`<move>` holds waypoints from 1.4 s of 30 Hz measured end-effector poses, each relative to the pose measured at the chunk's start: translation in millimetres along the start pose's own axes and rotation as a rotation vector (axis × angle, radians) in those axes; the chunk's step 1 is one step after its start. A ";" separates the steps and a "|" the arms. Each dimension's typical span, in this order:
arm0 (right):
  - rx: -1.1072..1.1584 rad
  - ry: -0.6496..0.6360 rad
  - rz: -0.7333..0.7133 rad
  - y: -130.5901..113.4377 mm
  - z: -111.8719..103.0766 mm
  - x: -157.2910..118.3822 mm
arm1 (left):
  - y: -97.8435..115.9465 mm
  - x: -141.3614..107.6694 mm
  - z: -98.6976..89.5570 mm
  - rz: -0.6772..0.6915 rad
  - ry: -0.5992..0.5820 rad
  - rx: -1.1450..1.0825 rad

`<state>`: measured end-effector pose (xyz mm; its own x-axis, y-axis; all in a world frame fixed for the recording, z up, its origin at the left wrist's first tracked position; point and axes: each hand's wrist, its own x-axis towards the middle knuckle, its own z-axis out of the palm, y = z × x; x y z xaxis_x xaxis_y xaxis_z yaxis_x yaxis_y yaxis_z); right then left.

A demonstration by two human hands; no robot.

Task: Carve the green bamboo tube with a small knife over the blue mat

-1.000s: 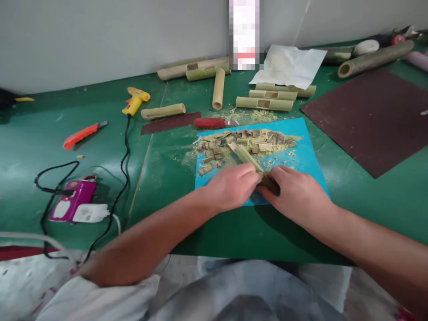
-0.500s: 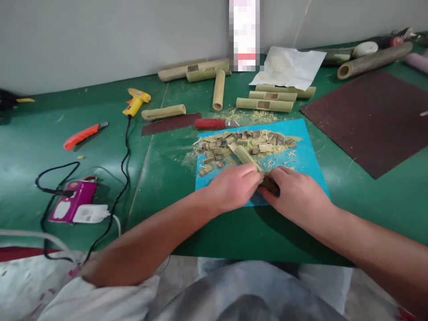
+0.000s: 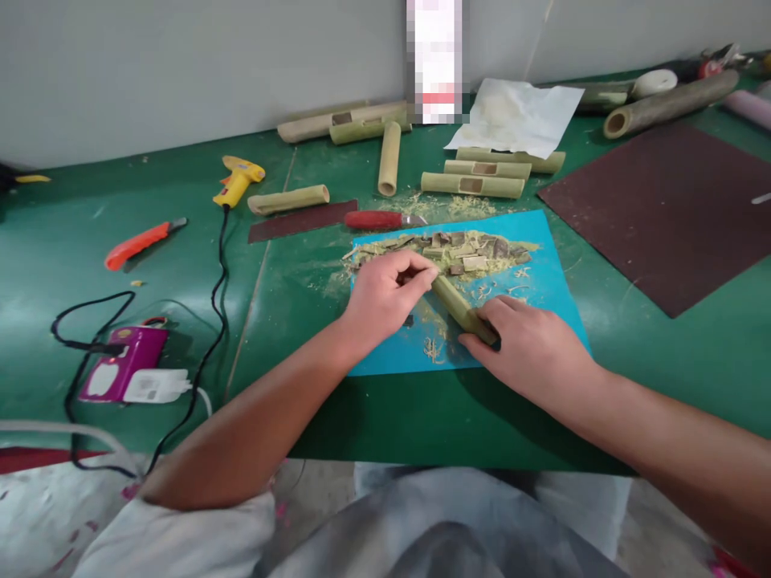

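Observation:
A pale green bamboo tube (image 3: pixel 456 303) lies slantwise over the blue sheet (image 3: pixel 511 353). My right hand (image 3: pixel 530 341) wraps round its near end, where a dark opening shows beside the thumb. At the far end, my left hand (image 3: pixel 389 293) is closed in a pinch, thumb against forefinger; the fingertips meet the tube, though the exact contact is partly hidden. Bamboo chips (image 3: pixel 475 263) and fine shavings lie heaped under and beyond both hands. Just behind the blue sheet rests a red-handled knife (image 3: pixel 373 220).
More bamboo tubes (image 3: pixel 473 185), some with cut windows, lie at the back. A white paper (image 3: pixel 511 120) and a dark brown sheet (image 3: pixel 662 217) are to the right. On the left are a yellow glue gun (image 3: pixel 239 181), an orange cutter (image 3: pixel 138 245) and a purple power strip (image 3: pixel 124 365) with cords.
My left hand has moved away from my right, up and left along the bamboo tube to its far end. My right hand keeps its hold on the near end.

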<state>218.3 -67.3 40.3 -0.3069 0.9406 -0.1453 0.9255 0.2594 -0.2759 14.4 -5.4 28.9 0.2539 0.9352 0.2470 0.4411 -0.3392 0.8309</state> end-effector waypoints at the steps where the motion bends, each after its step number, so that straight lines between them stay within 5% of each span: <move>1: 0.000 -0.002 0.003 0.0 -0.3 0.1 | 3.6 -0.4 0.1 -0.089 -0.006 -0.115; 5: -0.005 -0.002 0.011 0.6 -0.7 0.4 | 12.9 -3.5 2.0 -0.313 -0.011 -0.432; 9: 0.002 0.004 0.003 1.3 -0.3 -0.1 | 10.2 -5.2 1.6 -0.362 -0.025 -0.475; 12: 0.007 0.011 0.012 1.6 0.3 -0.3 | 7.6 -6.6 0.5 -0.297 -0.036 -0.369; 18: 0.011 0.028 -0.002 2.4 0.8 -0.6 | 6.3 -8.9 0.2 0.095 0.101 0.085; 25: 0.018 0.025 0.000 1.5 -0.5 -0.9 | 4.2 -12.9 5.5 -0.027 0.053 -0.088; 38: 0.020 0.022 -0.002 1.6 -0.1 -0.5 | 0.3 -9.3 4.0 0.092 0.101 0.083; 42: 0.016 0.033 -0.003 1.3 -0.4 -0.4 | -0.4 -10.3 5.5 0.035 0.109 0.020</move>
<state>219.7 -67.3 40.3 -0.3020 0.9465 -0.1136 0.9210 0.2589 -0.2911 16.3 -15.5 23.3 0.1749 0.9277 0.3297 0.4512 -0.3732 0.8107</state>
